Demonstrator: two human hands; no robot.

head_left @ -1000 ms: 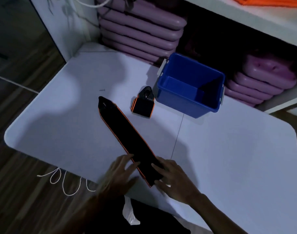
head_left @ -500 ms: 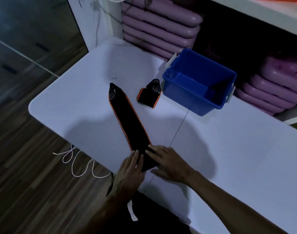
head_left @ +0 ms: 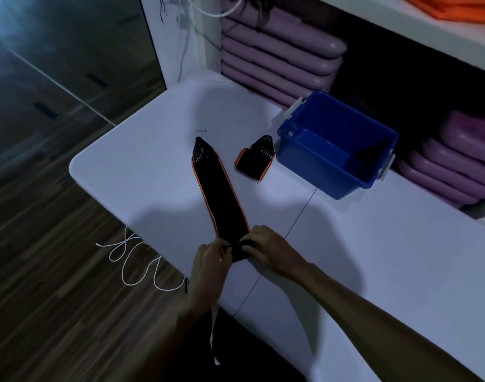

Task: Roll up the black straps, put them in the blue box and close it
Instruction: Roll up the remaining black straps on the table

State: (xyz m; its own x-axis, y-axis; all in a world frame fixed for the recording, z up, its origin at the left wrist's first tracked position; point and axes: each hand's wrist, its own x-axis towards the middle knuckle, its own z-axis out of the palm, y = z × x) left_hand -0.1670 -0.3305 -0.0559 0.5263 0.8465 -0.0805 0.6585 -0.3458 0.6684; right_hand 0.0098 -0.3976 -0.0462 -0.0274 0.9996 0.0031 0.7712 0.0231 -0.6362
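A long black strap with orange edges point(head_left: 217, 188) lies flat on the white table point(head_left: 373, 244), its pointed end toward the back. My left hand point(head_left: 211, 260) and my right hand point(head_left: 268, 249) both pinch its near end, which is curled into a small roll between the fingers. A second black strap point(head_left: 253, 158), rolled up, sits just left of the blue box point(head_left: 326, 175). The box stands open at the back of the table; only a dark shadow shows inside. No lid is in view.
Purple pads point(head_left: 280, 51) are stacked on shelves behind the table and to the right of the box. A white cord point(head_left: 136, 260) loops on the wooden floor at the table's left edge. A thin seam point(head_left: 288, 230) crosses the tabletop.
My hands went from resting flat on the strap's near end to gripping it and curling it up. The camera view shifted to the left.
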